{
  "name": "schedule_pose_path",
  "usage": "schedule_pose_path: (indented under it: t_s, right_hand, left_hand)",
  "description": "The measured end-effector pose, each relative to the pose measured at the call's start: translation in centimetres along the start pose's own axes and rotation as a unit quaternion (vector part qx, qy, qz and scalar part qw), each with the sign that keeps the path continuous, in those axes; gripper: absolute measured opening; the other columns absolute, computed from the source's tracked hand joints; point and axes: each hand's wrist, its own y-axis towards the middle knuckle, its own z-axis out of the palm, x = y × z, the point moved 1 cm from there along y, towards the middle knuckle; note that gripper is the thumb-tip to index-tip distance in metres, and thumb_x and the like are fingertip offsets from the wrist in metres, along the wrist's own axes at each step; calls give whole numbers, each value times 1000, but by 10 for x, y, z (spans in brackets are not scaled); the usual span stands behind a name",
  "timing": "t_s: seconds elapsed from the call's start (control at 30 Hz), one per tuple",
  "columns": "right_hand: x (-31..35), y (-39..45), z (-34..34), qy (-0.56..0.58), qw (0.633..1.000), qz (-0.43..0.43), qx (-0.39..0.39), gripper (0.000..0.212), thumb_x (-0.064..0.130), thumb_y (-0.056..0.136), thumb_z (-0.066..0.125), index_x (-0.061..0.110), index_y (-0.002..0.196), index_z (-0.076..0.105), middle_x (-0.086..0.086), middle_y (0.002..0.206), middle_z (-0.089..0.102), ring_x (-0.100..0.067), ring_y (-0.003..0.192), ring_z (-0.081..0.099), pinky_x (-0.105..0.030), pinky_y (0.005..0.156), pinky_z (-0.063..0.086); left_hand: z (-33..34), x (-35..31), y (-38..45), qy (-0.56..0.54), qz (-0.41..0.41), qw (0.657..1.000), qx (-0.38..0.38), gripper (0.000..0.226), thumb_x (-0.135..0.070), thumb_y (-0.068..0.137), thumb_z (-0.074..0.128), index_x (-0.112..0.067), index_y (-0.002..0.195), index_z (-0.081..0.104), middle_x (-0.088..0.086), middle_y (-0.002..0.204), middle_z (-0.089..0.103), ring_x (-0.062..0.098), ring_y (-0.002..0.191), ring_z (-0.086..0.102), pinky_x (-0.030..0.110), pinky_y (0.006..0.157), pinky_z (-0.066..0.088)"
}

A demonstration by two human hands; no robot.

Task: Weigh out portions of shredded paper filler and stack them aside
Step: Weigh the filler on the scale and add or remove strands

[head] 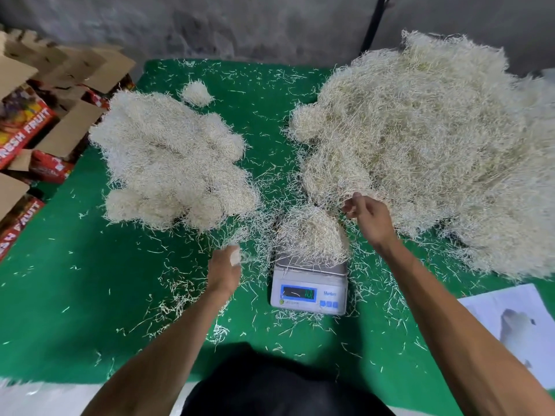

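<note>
A small mound of cream shredded paper (312, 232) sits on the white digital scale (309, 283) (display unreadable) on the green worktop (90, 280). The right hand (369, 219) pinches strands at the big loose heap's (435, 139) edge; the left hand (225, 268) pinches a wisp beside the stacked weighed portions (171, 163), with a bare lane between both piles.

bare forearms, dark garment (270, 385) below.

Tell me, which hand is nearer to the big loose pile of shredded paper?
Right. The right hand touches the near edge of the big loose pile. The left hand is beyond the scale, away from it.
</note>
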Motion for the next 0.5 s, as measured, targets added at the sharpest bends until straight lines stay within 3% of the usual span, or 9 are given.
schedule_pose_path:
  t_s: [0.07, 0.17, 0.23, 0.33, 0.37, 0.4, 0.43, 0.47, 0.5]
  right_hand:
    - [2, -2, 4, -9, 1000, -14, -4, 40, 42, 110, 42, 17, 97, 71, -4, 96, 74, -31, 89, 71, -53, 85, 60]
    - [4, -4, 19, -41, 999, -18, 31, 29, 31, 108, 48, 12, 103, 70, -4, 96, 74, -38, 88, 71, -56, 85, 60]
    - [10, -7, 31, -71, 996, -42, 32, 21, 30, 107, 51, 20, 99, 68, 0, 91, 72, -20, 82, 71, -42, 81, 63]
    - [34, -13, 52, -91, 988, -126, 7, 21, 36, 105, 54, 26, 89, 64, 6, 79, 68, -4, 65, 64, -27, 61, 59]
    - [45, -16, 60, -88, 985, -146, 24, 23, 40, 105, 54, 27, 89, 64, 8, 79, 67, -1, 64, 63, -22, 57, 55]
    - [56, -19, 68, -83, 982, -159, 61, 25, 46, 104, 54, 26, 93, 65, 10, 82, 68, 1, 65, 64, -19, 56, 54]
    - [67, -22, 77, -73, 977, -164, 111, 28, 50, 103, 55, 25, 99, 67, 11, 86, 68, 1, 67, 65, -20, 58, 55]
    - [76, -25, 84, -56, 972, -162, 162, 31, 52, 102, 55, 24, 104, 66, 9, 89, 68, -1, 67, 65, -23, 61, 58]
    - [81, -28, 90, -32, 967, -157, 197, 31, 52, 102, 56, 22, 108, 65, 4, 89, 67, -6, 67, 64, -26, 63, 60]
  left_hand:
    - [-11, -15, 3, -102, 5, 994, -33, 56, 5, 95, 56, -16, 146, 48, 20, 137, 51, 22, 101, 60, 24, 73, 58]
    - [-22, -45, 6, -147, 37, 988, -31, 55, 2, 100, 51, -12, 151, 37, 20, 142, 52, 33, 107, 65, 45, 81, 61]
    - [-29, -72, 0, -171, 61, 983, -31, 52, -10, 103, 53, -11, 151, 32, 14, 127, 61, 17, 86, 65, 28, 69, 59]
    - [-33, -104, -4, -175, 57, 982, -44, 67, -47, 104, 49, -7, 154, 29, 16, 144, 54, 22, 119, 60, 32, 101, 38]
    - [-36, -113, -7, -183, 54, 981, -39, 69, -58, 102, 46, -7, 149, 41, 14, 136, 62, 20, 117, 63, 39, 102, 48]
    - [-38, -120, -11, -205, 66, 976, -31, 65, -66, 100, 42, -11, 130, 59, 5, 107, 74, 14, 93, 70, 41, 85, 59]
    - [-42, -128, -16, -236, 76, 969, -15, 60, -71, 98, 38, -18, 101, 67, -6, 75, 70, 10, 65, 65, 34, 57, 55]
    - [-45, -136, -20, -260, 80, 962, 4, 60, -76, 96, 34, -25, 87, 64, -7, 63, 64, 13, 56, 62, 32, 54, 53]
    - [-47, -142, -22, -276, 67, 959, 25, 65, -80, 93, 29, -27, 95, 67, 3, 76, 72, 21, 72, 70, 39, 66, 58]
